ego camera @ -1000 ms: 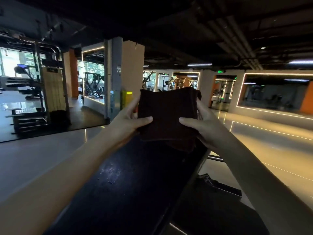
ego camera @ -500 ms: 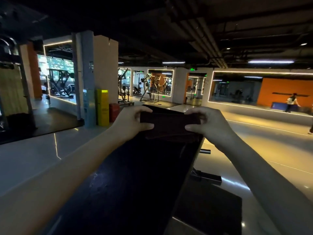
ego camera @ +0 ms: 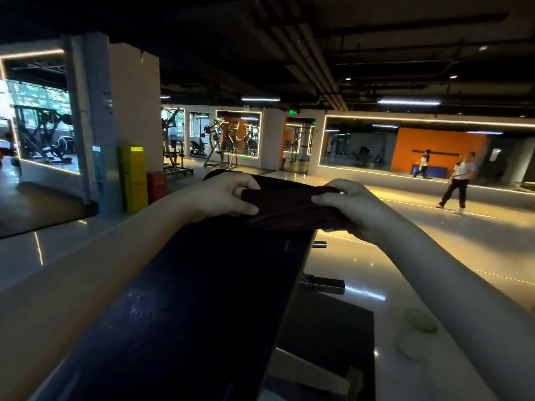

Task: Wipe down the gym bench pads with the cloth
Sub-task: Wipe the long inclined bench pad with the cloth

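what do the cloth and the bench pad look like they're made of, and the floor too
The cloth looks like dark brown woven or knitted fabric, matte; it folds and sags softly. The bench pad is probably black vinyl or leatherette, smooth with slight sheen; pale scuffs catch light. The floor seems polished tile or resin, glossy; bright reflections streak it.
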`<action>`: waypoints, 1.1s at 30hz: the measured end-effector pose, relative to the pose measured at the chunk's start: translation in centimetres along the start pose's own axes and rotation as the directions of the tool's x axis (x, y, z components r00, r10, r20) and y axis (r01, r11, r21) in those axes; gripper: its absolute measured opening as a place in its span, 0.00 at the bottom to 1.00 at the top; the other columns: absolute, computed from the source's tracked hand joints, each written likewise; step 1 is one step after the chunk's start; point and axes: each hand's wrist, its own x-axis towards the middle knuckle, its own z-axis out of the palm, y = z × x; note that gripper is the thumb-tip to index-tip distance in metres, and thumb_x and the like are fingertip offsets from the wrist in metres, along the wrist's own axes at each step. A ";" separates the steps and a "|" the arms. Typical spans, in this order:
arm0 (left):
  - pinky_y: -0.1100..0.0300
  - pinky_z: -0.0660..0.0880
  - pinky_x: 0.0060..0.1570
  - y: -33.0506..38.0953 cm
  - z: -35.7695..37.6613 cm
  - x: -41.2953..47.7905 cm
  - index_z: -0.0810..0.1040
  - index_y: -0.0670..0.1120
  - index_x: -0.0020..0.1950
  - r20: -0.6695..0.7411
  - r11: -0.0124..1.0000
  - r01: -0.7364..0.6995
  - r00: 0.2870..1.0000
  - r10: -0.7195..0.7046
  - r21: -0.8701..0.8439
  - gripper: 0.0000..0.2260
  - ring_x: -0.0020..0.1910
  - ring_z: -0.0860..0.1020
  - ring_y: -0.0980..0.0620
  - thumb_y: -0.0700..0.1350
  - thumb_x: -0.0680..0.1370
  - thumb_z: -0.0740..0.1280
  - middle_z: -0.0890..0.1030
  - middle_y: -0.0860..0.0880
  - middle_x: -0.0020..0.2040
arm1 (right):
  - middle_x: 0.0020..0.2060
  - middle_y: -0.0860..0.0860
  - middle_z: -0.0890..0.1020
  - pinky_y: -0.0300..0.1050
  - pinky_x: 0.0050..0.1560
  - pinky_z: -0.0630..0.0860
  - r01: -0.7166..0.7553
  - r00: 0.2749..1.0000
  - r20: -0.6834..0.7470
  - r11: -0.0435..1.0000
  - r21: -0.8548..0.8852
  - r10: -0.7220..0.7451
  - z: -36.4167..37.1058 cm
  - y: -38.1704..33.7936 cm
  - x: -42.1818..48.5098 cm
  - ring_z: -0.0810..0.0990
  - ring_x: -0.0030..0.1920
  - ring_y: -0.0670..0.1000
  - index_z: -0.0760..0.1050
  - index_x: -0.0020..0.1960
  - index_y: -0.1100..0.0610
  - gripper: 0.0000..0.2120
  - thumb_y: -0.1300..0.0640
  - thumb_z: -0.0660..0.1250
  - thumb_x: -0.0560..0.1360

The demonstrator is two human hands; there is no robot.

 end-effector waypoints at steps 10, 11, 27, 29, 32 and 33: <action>0.63 0.73 0.46 -0.4 3.5 7.4 0.74 0.48 0.56 -0.353 0.976 -0.092 0.922 0.158 0.197 0.10 0.55 0.78 0.50 0.43 0.77 0.70 0.78 0.47 0.55 | 0.52 0.54 0.82 0.43 0.52 0.73 0.340 0.695 -0.265 0.630 -0.699 -0.669 -0.3 0.4 5.3 0.78 0.55 0.54 0.76 0.57 0.58 0.12 0.66 0.68 0.74; 0.63 0.73 0.47 -0.4 4.4 7.7 0.73 0.50 0.60 -0.297 0.990 -0.081 0.948 0.112 0.114 0.15 0.56 0.76 0.52 0.48 0.76 0.72 0.77 0.49 0.57 | 0.51 0.53 0.82 0.43 0.50 0.74 0.349 0.694 -0.251 0.621 -0.702 -0.675 -0.3 0.3 5.8 0.79 0.54 0.53 0.76 0.56 0.58 0.11 0.66 0.68 0.74; 0.58 0.66 0.49 -1.4 2.2 8.7 0.72 0.43 0.47 -0.387 0.746 -0.178 0.764 0.516 0.642 0.09 0.52 0.72 0.48 0.30 0.73 0.64 0.73 0.46 0.51 | 0.43 0.54 0.77 0.45 0.42 0.66 0.522 0.571 0.235 0.127 -0.843 -0.786 -1.7 0.1 7.5 0.75 0.45 0.55 0.72 0.45 0.59 0.13 0.74 0.62 0.67; 0.55 0.65 0.47 -3.3 3.6 8.8 0.74 0.41 0.53 -0.201 0.543 -0.157 0.817 0.540 0.825 0.11 0.52 0.72 0.42 0.31 0.73 0.62 0.72 0.41 0.53 | 0.44 0.56 0.79 0.45 0.43 0.62 0.514 0.634 0.383 -0.003 -0.858 -0.672 -1.7 2.7 7.4 0.76 0.46 0.58 0.71 0.43 0.58 0.11 0.72 0.60 0.67; 0.49 0.70 0.56 -5.6 5.6 7.8 0.71 0.41 0.63 -0.072 0.540 -0.124 0.942 0.327 0.832 0.19 0.58 0.70 0.42 0.32 0.73 0.63 0.68 0.42 0.63 | 0.61 0.60 0.77 0.52 0.53 0.71 0.468 0.852 0.379 0.199 -0.861 -0.361 -1.6 6.0 6.4 0.73 0.61 0.61 0.70 0.45 0.59 0.10 0.71 0.64 0.69; 0.47 0.70 0.58 -6.1 5.8 7.3 0.70 0.41 0.63 -0.084 0.603 -0.129 0.946 0.312 0.787 0.19 0.59 0.70 0.42 0.32 0.72 0.64 0.68 0.42 0.64 | 0.64 0.60 0.75 0.54 0.57 0.71 0.439 0.881 0.341 0.300 -0.847 -0.328 -1.6 6.3 6.2 0.71 0.64 0.60 0.70 0.45 0.60 0.08 0.68 0.66 0.69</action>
